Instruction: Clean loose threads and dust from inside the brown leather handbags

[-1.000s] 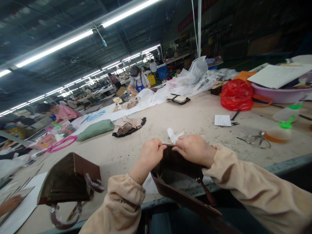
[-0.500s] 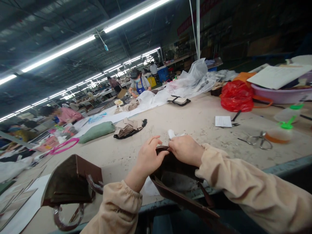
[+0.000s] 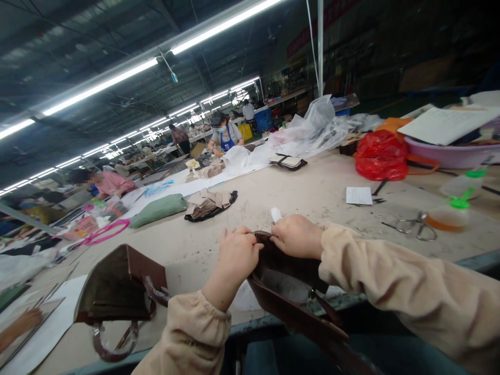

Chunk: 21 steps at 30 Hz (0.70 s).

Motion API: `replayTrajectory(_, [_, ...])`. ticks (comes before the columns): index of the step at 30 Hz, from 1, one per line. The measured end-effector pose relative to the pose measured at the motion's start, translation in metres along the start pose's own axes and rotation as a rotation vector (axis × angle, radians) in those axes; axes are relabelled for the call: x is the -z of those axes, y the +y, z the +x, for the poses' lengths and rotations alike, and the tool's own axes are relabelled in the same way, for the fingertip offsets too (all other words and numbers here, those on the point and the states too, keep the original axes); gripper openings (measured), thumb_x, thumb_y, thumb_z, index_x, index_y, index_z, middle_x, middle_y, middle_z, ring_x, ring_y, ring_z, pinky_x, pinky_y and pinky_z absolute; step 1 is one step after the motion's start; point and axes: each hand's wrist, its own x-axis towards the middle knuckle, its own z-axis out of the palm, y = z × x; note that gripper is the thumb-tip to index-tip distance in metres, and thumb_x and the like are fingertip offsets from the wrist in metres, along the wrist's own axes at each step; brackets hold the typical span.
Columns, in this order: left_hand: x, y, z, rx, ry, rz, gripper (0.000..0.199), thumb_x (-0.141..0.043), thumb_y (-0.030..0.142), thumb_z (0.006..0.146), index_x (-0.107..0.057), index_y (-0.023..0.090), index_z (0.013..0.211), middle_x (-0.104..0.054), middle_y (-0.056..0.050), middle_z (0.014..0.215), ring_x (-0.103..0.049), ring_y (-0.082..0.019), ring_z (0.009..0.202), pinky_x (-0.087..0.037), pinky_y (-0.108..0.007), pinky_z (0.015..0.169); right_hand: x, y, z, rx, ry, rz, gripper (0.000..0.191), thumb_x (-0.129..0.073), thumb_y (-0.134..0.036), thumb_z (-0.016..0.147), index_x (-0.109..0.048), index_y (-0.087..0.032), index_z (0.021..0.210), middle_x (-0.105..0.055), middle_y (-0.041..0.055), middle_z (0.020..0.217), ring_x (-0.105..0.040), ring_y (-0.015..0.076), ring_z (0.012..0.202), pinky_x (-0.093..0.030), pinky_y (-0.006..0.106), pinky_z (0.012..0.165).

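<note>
A dark brown handbag (image 3: 289,307) lies open at the table's front edge, its far rim between my hands. My left hand (image 3: 239,255) is closed on the rim at its left corner, thumb and fingers pinching it. Just right of that, my right hand (image 3: 299,236) grips the same rim with curled fingers. A small white piece (image 3: 276,214) sticks up behind my right hand; what it belongs to is hidden. To the left, a second brown bag (image 3: 146,271) rests on its side with plastic-wrapped handles.
On the table (image 3: 312,187) are a green pouch (image 3: 159,210), brown pieces (image 3: 209,203), a red plastic bag (image 3: 380,155), scissors (image 3: 417,226) and a bottle of orange liquid (image 3: 449,216). Another person's hand (image 3: 25,320) reaches in at the lower left.
My left hand's fingers have closed in on the bag's rim. The view has shifted slightly. Another person's hand has come in at the lower left edge.
</note>
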Motion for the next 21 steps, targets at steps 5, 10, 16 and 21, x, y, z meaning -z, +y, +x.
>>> replayTrajectory(5, [-0.009,-0.011,-0.005,-0.046,-0.019,-0.259,0.026,-0.053,0.021,0.08,-0.049,0.018,0.056,-0.063,-0.002,0.076,-0.059,-0.014,0.073,-0.043,-0.025,0.068,0.005,0.006,-0.015,0.04,-0.04,0.026,0.032,-0.045,-0.034,0.086,-0.071,-0.019,0.077,-0.07,0.0085,0.076,-0.064,0.0207,0.074,-0.039,0.028,0.063])
replayTrajectory(10, [-0.011,-0.01,-0.005,-0.129,-0.025,-0.374,0.021,-0.053,0.014,0.072,-0.043,0.019,0.054,-0.064,-0.001,0.078,-0.062,-0.015,0.084,-0.046,-0.024,0.074,-0.006,0.012,-0.025,-0.008,0.01,0.056,0.033,-0.042,-0.034,0.088,-0.069,-0.019,0.074,-0.07,0.007,0.075,-0.063,0.02,0.073,-0.037,0.028,0.062])
replayTrajectory(16, [-0.008,-0.007,0.0,-0.187,-0.047,-0.304,0.009,-0.055,0.012,0.07,-0.056,0.02,0.064,-0.062,-0.007,0.121,-0.06,-0.019,0.108,-0.046,-0.031,0.091,-0.013,0.019,-0.026,-0.051,0.054,0.05,0.032,-0.042,-0.034,0.089,-0.067,-0.018,0.077,-0.07,0.0071,0.079,-0.064,0.021,0.076,-0.037,0.029,0.063])
replayTrajectory(21, [-0.005,-0.014,-0.005,-0.274,-0.019,-0.363,0.011,-0.06,0.019,0.076,-0.061,0.019,0.064,-0.054,-0.011,0.133,-0.051,-0.021,0.122,-0.04,-0.034,0.103,-0.012,0.019,-0.028,-0.052,0.059,0.044,0.031,-0.043,-0.034,0.09,-0.067,-0.018,0.078,-0.07,0.0068,0.081,-0.064,0.0212,0.078,-0.038,0.029,0.064])
